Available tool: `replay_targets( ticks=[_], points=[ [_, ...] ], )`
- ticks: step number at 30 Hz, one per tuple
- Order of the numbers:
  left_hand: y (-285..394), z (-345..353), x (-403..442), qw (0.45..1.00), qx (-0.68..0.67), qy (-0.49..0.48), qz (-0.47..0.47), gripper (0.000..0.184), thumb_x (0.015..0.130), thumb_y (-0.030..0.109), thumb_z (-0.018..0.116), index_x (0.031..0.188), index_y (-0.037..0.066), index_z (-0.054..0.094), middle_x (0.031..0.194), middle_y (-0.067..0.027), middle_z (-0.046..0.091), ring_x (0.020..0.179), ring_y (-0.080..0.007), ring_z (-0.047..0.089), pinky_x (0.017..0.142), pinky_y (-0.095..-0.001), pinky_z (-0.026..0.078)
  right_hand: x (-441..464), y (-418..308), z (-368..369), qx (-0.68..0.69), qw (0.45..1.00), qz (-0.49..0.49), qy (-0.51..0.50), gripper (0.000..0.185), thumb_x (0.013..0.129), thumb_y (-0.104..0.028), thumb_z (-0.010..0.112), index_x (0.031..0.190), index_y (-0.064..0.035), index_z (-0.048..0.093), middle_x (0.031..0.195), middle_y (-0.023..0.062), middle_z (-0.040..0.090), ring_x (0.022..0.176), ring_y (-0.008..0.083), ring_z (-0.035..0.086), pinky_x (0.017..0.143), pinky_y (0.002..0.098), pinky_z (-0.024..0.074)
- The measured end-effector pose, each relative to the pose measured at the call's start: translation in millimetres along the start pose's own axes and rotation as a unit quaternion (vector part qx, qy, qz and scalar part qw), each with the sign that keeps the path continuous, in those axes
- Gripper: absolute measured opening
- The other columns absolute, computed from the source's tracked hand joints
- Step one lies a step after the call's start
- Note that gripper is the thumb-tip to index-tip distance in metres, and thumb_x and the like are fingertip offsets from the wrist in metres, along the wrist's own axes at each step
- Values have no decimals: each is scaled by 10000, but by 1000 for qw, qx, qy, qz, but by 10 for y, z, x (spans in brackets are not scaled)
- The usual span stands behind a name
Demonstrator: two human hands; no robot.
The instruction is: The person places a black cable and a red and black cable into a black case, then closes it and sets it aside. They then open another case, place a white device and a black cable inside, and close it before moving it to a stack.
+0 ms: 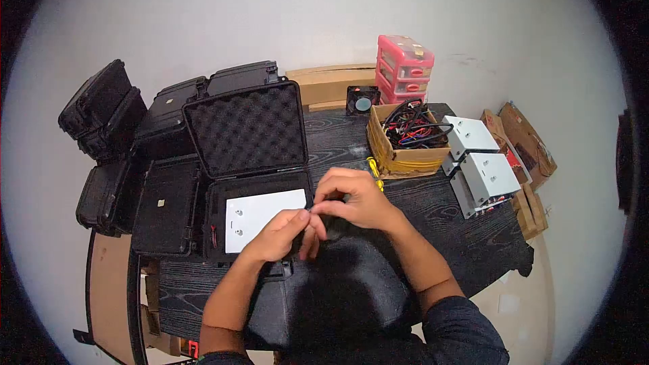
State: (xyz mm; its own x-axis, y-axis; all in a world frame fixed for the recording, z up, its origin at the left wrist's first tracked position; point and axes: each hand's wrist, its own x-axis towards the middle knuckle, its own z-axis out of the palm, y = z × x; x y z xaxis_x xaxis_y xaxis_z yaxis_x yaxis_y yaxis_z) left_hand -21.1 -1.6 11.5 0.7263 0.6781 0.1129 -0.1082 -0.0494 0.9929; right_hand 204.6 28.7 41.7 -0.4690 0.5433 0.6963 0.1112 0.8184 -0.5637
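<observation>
My left hand [280,235] and my right hand [355,199] meet in front of an open black case [247,128]. Thumb and fingers of each are pinched together around something too small to make out. The case has its lid raised, with wavy dark foam inside. In its lower half lies a white panel [260,213] with two small round fittings, partly covered by my left hand. A small red item [213,236] shows in the foam at the panel's left.
Black cases [165,213] are stacked at the left. Behind my right hand is a cardboard box [405,162] of cables, beside yellow cable [375,172], a fan [362,101] and pink drawers [405,71]. White boxes [487,176] stand on the right of the dark table [419,216].
</observation>
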Motion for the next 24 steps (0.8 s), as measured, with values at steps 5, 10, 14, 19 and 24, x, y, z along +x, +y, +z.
replay_targets(
  ticks=[5,10,14,19,24],
  points=[
    [-134,-33,32,986,-145,25,84,620,1116,539,279,1062,-8,564,561,-82,564,609,-257,655,993,-517,559,-15,92,128,129,970,206,-26,155,1002,-58,657,1142,-15,707,914,6,670,809,68,613,706,241,512],
    [-176,-68,102,963,-196,80,167,549,1129,498,291,1102,12,545,734,-126,638,759,-268,647,908,-506,565,-118,405,456,218,938,263,-62,274,1062,-49,529,1331,2,554,961,21,655,815,74,615,750,253,532],
    [-254,-134,113,945,-218,112,215,537,1128,483,321,1186,-3,542,925,-176,702,919,-304,698,901,-470,565,-254,587,618,260,933,234,-89,271,989,16,540,1258,-16,530,935,31,632,813,104,641,713,275,533],
    [-115,-42,168,926,-132,272,225,572,1124,443,366,1408,-45,451,1255,-233,676,1198,-382,655,1025,-543,559,-128,186,425,183,914,313,-183,352,870,-12,624,1211,-38,544,826,48,635,767,132,656,682,302,523],
    [-115,-130,148,918,122,296,235,457,1148,304,351,1370,-58,517,1379,-200,646,1255,-261,633,1105,-372,452,-175,44,344,26,938,219,-268,288,864,-132,628,1141,-51,642,829,167,704,741,320,696,686,451,528]
  ],
)
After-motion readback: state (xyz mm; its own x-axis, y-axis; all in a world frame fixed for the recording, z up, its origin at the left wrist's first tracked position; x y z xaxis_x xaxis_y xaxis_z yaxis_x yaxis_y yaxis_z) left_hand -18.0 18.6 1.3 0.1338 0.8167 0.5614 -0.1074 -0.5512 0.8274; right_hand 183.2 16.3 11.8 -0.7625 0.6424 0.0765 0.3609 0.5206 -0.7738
